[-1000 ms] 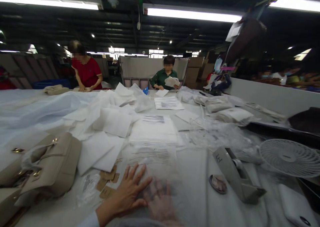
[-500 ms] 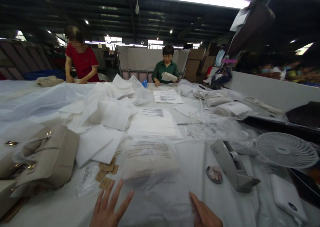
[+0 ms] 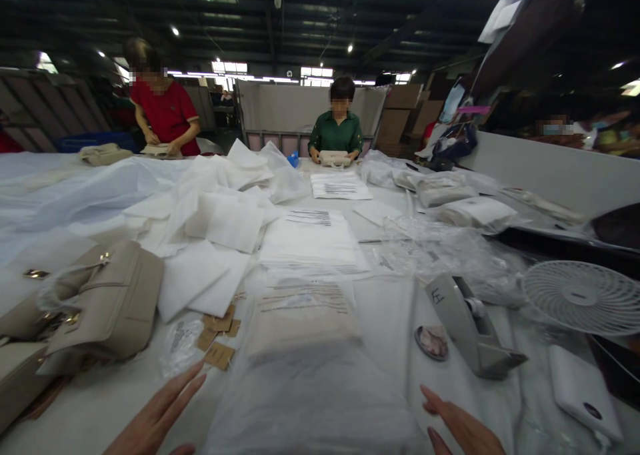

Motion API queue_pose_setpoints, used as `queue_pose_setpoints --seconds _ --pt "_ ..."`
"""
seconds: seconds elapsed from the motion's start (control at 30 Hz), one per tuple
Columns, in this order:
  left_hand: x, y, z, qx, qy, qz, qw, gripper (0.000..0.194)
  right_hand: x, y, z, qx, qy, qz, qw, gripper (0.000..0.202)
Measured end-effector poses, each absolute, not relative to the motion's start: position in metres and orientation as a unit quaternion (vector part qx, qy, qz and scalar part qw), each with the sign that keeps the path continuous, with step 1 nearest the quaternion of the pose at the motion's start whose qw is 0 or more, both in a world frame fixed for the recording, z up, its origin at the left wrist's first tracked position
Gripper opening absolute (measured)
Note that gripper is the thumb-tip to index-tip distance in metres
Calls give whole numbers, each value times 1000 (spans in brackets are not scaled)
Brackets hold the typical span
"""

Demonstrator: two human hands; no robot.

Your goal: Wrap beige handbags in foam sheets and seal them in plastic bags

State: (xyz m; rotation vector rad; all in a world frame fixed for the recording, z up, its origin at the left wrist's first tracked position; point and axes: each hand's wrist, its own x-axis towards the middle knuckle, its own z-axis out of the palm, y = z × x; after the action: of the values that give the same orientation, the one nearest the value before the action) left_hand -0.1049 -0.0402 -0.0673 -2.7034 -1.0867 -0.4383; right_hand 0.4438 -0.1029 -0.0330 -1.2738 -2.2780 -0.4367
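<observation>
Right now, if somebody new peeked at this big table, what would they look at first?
Probably the clear plastic bag spread flat in the near middle, with the left hand and right hand open on either side of it, not gripping anything. Next, the beige handbag at the left and the white fan lying at the right. Across the table, a person in red and a person in green work at the far edge.

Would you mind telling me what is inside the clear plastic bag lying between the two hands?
The clear plastic bag holds a beige item, blurred by the film; printed lines cover its top edge, so details stay hidden.
</observation>
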Motion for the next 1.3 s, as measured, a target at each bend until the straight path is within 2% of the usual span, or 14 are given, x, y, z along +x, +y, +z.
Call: queue_pose_setpoints --seconds 0.1,0.17,0.23,0.3,0.37,0.4,0.47,0.57,0.63,0.73,0.9,1.03,1.13,1.3 --pt "-87 -11 -57 -926 -349 -92 111 92 453 -68 -15 -411 -879 -196 140 69" --pt "-66 5 -54 -948 -299 -76 75 98 444 -43 -10 -380 -905 -168 90 73" --pt "-45 15 -53 -975 -212 -61 18 91 429 -23 -12 -326 -938 -99 61 70" --pt "-31 18 -57 -988 -128 -61 -65 65 413 -11 -22 -250 -966 17 59 57" --pt "-28 16 -66 -975 -125 -79 -163 40 404 -6 -35 -236 -952 164 109 35" --pt "-29 14 -73 -960 -161 -103 -207 34 403 -6 -41 -265 -927 222 146 28" --pt "-34 7 -86 -903 -282 -174 -274 29 403 -6 -48 -370 -856 291 215 29" --pt "-39 -3 -99 -790 -442 -269 -328 26 405 -9 -45 -482 -778 310 258 28" --pt "-37 -8 -99 -771 -460 -294 -329 20 402 -10 -37 -464 -789 297 273 23" --pt "-32 -10 -91 -779 -449 -354 -259 10 395 -10 -31 -435 -794 264 332 22" --pt "-31 -5 -75 -652 -564 -459 -212 9 392 -2 -34 -549 -617 297 478 23" --pt "-30 4 -63 -635 -554 -484 -235 14 390 6 -22 -535 -628 311 472 22" --pt "-24 12 -56 -617 -556 -472 -297 19 386 11 -10 -510 -652 304 472 19" --pt "-6 20 -59 -513 -587 -520 -348 31 380 14 -26 -556 -472 424 537 33"
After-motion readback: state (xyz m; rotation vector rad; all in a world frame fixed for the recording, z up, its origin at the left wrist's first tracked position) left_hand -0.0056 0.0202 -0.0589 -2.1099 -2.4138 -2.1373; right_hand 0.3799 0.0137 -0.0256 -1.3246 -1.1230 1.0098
